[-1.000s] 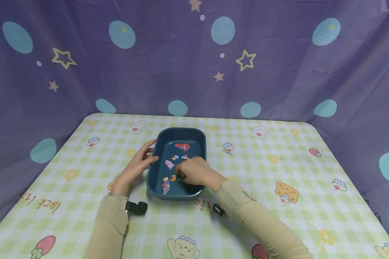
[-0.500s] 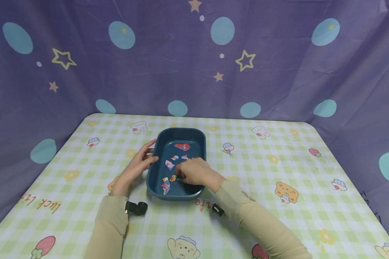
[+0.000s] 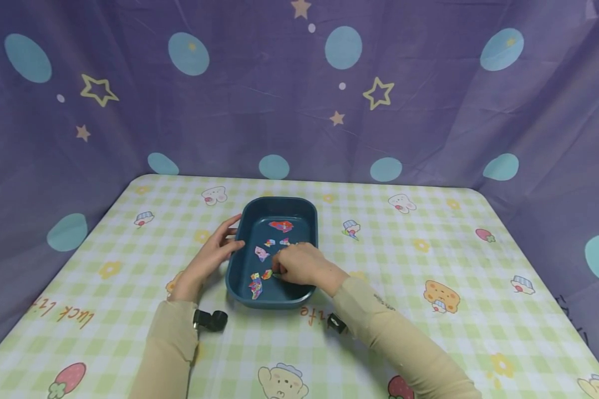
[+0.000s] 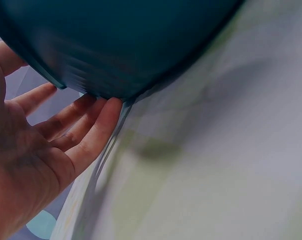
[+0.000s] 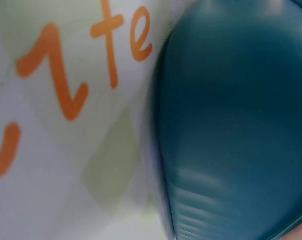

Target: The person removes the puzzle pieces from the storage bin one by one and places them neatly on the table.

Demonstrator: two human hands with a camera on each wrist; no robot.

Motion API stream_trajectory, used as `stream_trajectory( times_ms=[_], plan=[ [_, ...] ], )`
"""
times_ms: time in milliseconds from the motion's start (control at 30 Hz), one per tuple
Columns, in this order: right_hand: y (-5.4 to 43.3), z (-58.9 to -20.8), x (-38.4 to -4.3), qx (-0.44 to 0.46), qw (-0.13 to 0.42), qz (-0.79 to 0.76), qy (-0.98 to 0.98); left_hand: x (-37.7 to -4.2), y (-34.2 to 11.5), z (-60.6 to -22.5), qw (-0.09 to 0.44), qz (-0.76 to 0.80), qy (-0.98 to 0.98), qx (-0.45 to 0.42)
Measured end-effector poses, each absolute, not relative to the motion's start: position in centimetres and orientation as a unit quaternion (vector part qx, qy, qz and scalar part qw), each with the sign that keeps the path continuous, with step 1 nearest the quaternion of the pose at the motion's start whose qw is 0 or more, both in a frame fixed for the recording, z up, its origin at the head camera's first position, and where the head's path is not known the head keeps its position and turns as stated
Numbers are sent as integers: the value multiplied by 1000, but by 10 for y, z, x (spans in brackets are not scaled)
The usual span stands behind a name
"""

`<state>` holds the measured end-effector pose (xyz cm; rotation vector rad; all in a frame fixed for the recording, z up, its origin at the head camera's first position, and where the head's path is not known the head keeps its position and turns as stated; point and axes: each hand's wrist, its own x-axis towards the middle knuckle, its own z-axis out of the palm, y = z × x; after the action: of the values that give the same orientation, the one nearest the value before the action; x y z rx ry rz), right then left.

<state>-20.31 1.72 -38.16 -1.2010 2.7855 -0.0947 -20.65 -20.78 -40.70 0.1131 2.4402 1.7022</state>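
Observation:
A deep teal tray (image 3: 274,304) with rounded corners sits on the table. My left hand (image 3: 211,254) holds its left side, thumb over the rim and fingers against the outer wall; the left wrist view shows these fingers (image 4: 83,140) touching the wall. Curled fingers of my right hand (image 3: 299,263) reach down to the tray floor, where its fingertips and anything between them are hidden. Close to them lies a small orange and yellow sticker (image 3: 267,274). Other colourful stickers lie in the tray: a red one (image 3: 281,226), a pale pink one (image 3: 262,254) and a purple one (image 3: 255,288).
A green and white checked cloth (image 3: 479,310) with printed cartoon figures covers the table. Behind it hangs a purple curtain (image 3: 279,122) with stars and blue ovals. Black straps with small cameras sit at both wrists. The right wrist view mostly shows the tray's outside wall (image 5: 241,130).
Almost nothing differs. The fingers of my right hand have shifted very slightly to the right in the tray; the left hand and the tray stay put.

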Motion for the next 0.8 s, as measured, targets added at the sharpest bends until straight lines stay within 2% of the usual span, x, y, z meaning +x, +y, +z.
stream_trajectory(
  times_ms=[800],
  plan=[
    [21,-372,-206,-405,40,-131,904,-208,-208,-409,83,571,816,37]
  ],
)
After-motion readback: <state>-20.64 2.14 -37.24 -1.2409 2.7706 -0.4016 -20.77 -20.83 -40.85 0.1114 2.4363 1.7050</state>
